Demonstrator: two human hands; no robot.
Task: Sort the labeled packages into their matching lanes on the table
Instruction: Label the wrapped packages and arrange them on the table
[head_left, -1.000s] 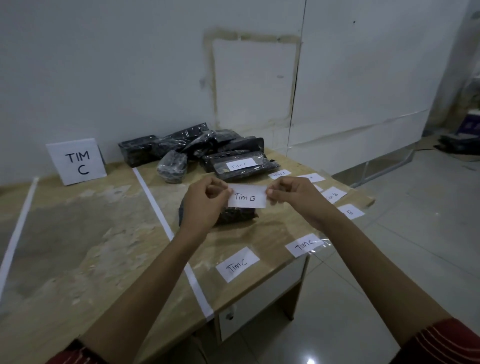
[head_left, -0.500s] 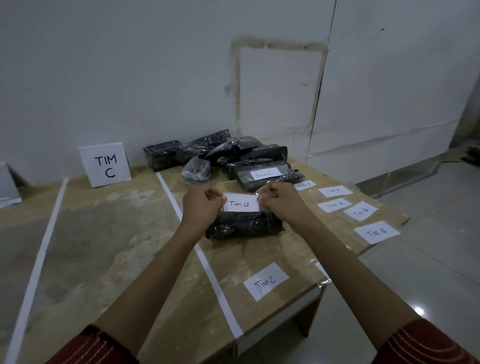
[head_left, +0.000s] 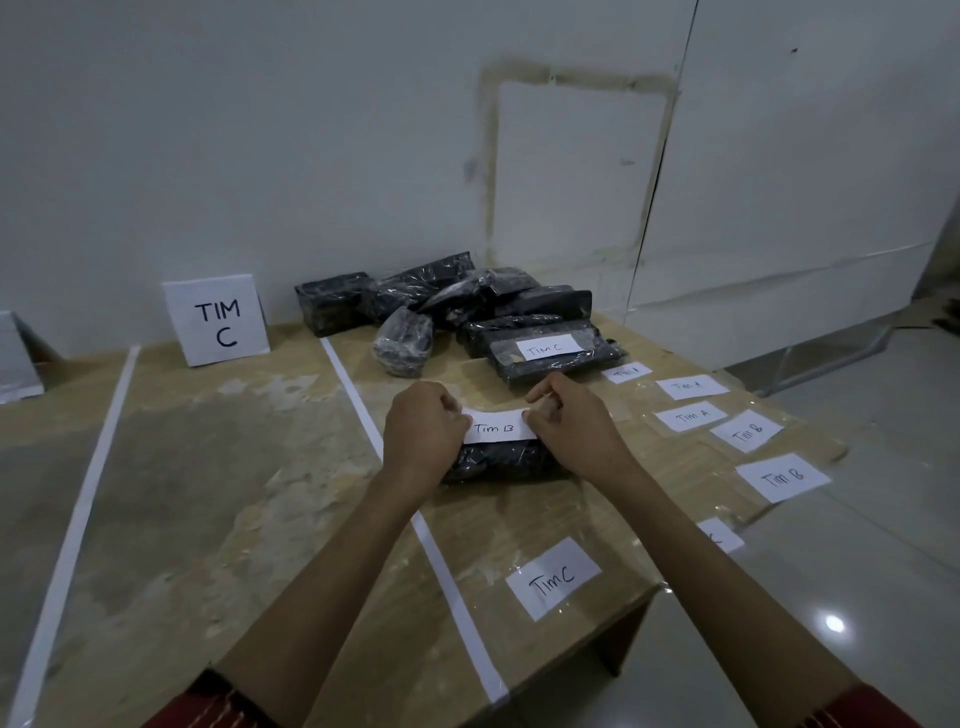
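Note:
A white paper label reading "Tim B" (head_left: 497, 427) lies across the top of a black plastic-wrapped package (head_left: 511, 460) on the wooden table (head_left: 218, 467). My left hand (head_left: 423, 428) pinches the label's left end and my right hand (head_left: 569, 423) pinches its right end, both resting on the package. Behind it lies a black package with a "Tim C" label (head_left: 550, 349), in front of a pile of several unlabeled black packages (head_left: 447, 301). A standing "TIM C" sign (head_left: 215, 319) marks the lane to the left.
White tape lines (head_left: 410, 519) divide the table into lanes. Loose taped labels lie on the right part: "Tim A" (head_left: 691, 385), "Tim B" (head_left: 782, 477) and "Tim C" (head_left: 553, 577). The table's right edge drops to a tiled floor (head_left: 857, 597). A white wall stands behind.
Both hands lowered the "Tim B" label from the air onto the black package. The camera view shifted left and downward.

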